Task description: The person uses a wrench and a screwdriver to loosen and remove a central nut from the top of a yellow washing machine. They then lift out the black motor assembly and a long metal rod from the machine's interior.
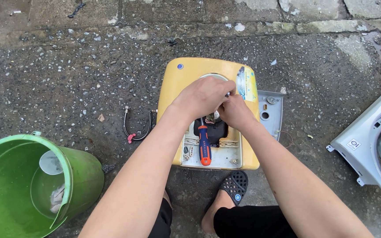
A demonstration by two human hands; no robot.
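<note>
Yellow heater casing (pixel 186 83) lies flat at twelve o'clock, opened for access. Left hand (pixel 201 96) curls shut over something hidden; right hand (pixel 234 111) pinches beside it. Screwdriver (pixel 204 147) rests inside, handy, at six o'clock of them.

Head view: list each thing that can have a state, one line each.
Yellow plastic appliance casing: lying flat, end compartment open.
Grey plastic cover panel: off, beside casing.
Orange-and-blue screwdriver: resting in the compartment, unheld.
Green plastic bucket: tilted, rag inside.
Left hand: fingers curled.
Right hand: fingers closed.
</note>
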